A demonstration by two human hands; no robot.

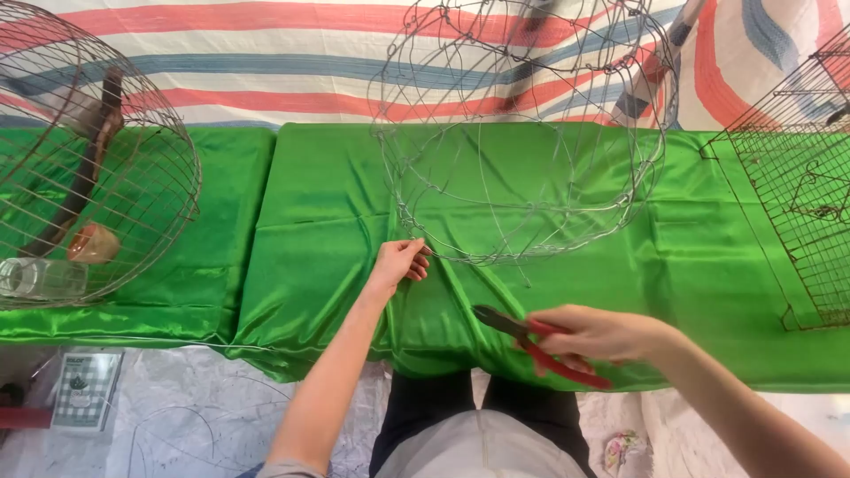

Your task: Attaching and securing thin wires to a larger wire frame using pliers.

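Left hand (400,262) pinched on wire frame (522,133); right hand (595,335) clamped around red-handled pliers (537,343).

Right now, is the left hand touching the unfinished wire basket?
Touching. The head view shows the left hand with its fingers pinched on the lower rim wire of the unfinished wire basket.

Two bare hands — left hand (400,262), right hand (595,335), one pair of red-handled pliers (537,343), three wire cages — unfinished round wire frame (522,133), domed round cage (88,159), flat rectangular mesh cage (801,186), one clear glass jar (40,278)
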